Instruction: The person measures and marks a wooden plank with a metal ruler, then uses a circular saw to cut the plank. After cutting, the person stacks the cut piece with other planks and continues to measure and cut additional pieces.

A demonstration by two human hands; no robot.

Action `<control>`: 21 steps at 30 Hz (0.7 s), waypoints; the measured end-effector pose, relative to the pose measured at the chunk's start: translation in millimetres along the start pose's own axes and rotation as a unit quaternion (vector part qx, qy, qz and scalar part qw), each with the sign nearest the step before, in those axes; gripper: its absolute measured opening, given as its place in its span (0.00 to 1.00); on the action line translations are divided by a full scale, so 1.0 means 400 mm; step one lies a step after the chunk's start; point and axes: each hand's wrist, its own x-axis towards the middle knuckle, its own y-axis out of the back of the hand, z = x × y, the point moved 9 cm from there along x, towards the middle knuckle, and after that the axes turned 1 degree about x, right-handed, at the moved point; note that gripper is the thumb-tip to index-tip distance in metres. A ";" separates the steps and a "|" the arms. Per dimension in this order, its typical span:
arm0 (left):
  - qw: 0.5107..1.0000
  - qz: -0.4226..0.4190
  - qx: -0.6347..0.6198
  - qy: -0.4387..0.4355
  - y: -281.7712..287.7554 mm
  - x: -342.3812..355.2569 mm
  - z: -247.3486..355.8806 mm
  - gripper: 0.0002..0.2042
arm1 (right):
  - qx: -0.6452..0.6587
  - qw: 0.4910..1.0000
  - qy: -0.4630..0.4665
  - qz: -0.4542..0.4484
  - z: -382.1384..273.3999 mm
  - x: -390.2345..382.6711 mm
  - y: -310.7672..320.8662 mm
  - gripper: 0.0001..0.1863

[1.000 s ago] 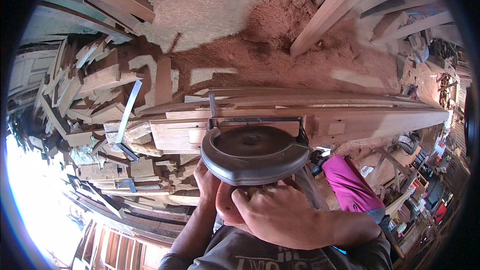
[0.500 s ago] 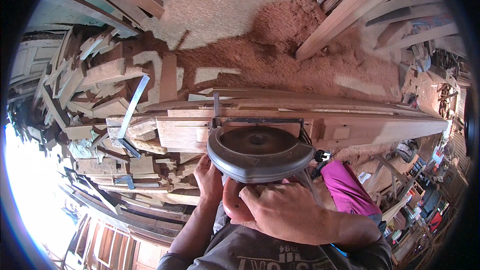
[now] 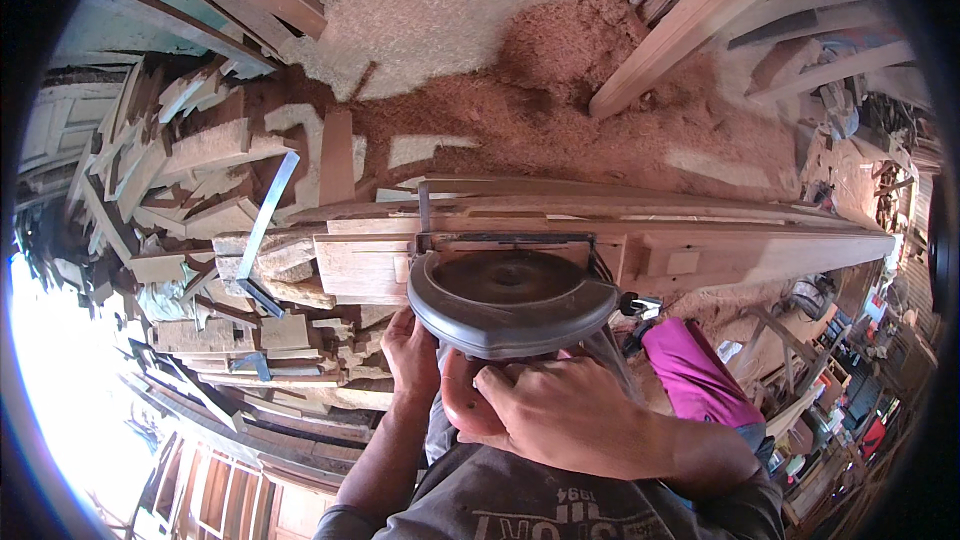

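A power saw (image 3: 480, 325) is being held in front of the body, over a pale wooden board (image 3: 362, 275), beyond which long strips of timber (image 3: 620, 205) are being laid side by side. Its orange handle (image 3: 457, 395) is being grasped by the right hand (image 3: 545, 402), the grip being wrapped around it close to the shirt (image 3: 520, 500). The left hand (image 3: 408, 352) is being placed just beside the saw's gray guard, by the board's near edge; whether its grip is being closed on anything, or merely rested there, cannot be told. A dark round blade (image 3: 510, 275) is being framed by the guard.

For sound work, a firm, level hold is seemingly being called for, with the dark base plate (image 3: 515, 238) being pressed flat and the metal side bar (image 3: 424, 208) being run true along the wood. A slow, even push is probably being favored over force, since the blade could be pinched or pulled aside. Greatest care is being demanded for the left hand, best being held clear of the blade's line. A metal square (image 3: 266, 217) is being set over scrap wood (image 3: 290, 260) nearby, while the floor (image 3: 430, 0) is being partly coated by reddish sawdust (image 3: 570, 45).
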 end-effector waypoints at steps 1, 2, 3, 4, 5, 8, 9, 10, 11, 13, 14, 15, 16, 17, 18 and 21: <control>1.000 0.003 -0.003 0.001 0.002 0.001 0.001 0.13 | -0.002 1.000 0.000 -0.004 -0.003 0.000 -0.003 0.26; 1.000 0.003 -0.004 -0.007 0.002 0.000 0.011 0.14 | -0.004 1.000 0.001 -0.007 -0.004 0.002 -0.007 0.26; 1.000 0.002 -0.005 -0.015 0.002 -0.002 0.024 0.14 | -0.006 1.000 0.003 -0.010 -0.005 0.004 -0.012 0.25; 1.000 0.002 -0.006 -0.022 0.004 -0.003 0.034 0.14 | -0.002 1.000 0.009 -0.004 -0.007 0.007 -0.016 0.25; 1.000 0.008 0.012 -0.027 0.012 -0.002 0.034 0.14 | 0.002 1.000 0.016 0.002 -0.009 0.011 -0.020 0.25; 1.000 0.006 0.019 -0.023 0.036 0.008 0.029 0.13 | 0.017 1.000 0.019 -0.009 -0.021 0.027 -0.028 0.24; 1.000 0.013 0.014 -0.023 0.042 0.008 0.034 0.11 | 0.023 0.999 0.017 -0.018 -0.025 0.033 -0.033 0.24; 0.999 0.012 0.025 -0.029 0.047 0.008 0.043 0.11 | 0.022 0.999 0.026 -0.009 -0.031 0.038 -0.034 0.24; 0.999 0.010 0.036 -0.034 0.053 0.008 0.052 0.11 | 0.021 0.999 0.035 0.001 -0.035 0.042 -0.038 0.24; 0.999 0.012 0.027 -0.014 0.071 0.020 0.040 0.10 | 0.019 0.999 0.036 0.004 -0.043 0.054 -0.044 0.24; 1.000 0.007 0.026 -0.011 0.077 0.025 0.034 0.10 | 0.017 0.999 0.027 -0.002 -0.046 0.062 -0.049 0.23; 1.000 0.002 0.025 -0.008 0.087 0.030 0.028 0.10 | 0.016 1.000 0.018 -0.008 -0.049 0.071 -0.055 0.23; 1.000 -0.004 0.025 -0.005 0.103 0.037 0.017 0.10 | 0.016 1.000 0.021 -0.009 -0.057 0.080 -0.057 0.22; 0.998 -0.027 0.054 -0.029 0.131 0.057 -0.012 0.10 | 0.017 1.000 0.025 -0.009 -0.064 0.087 -0.057 0.21; 0.997 -0.039 0.058 -0.042 0.145 0.067 -0.022 0.10 | 0.015 0.999 0.030 -0.006 -0.074 0.088 -0.058 0.20; 0.996 -0.055 0.056 -0.049 0.175 0.072 -0.034 0.10 | 0.023 0.999 0.046 -0.002 -0.083 0.102 -0.100 0.18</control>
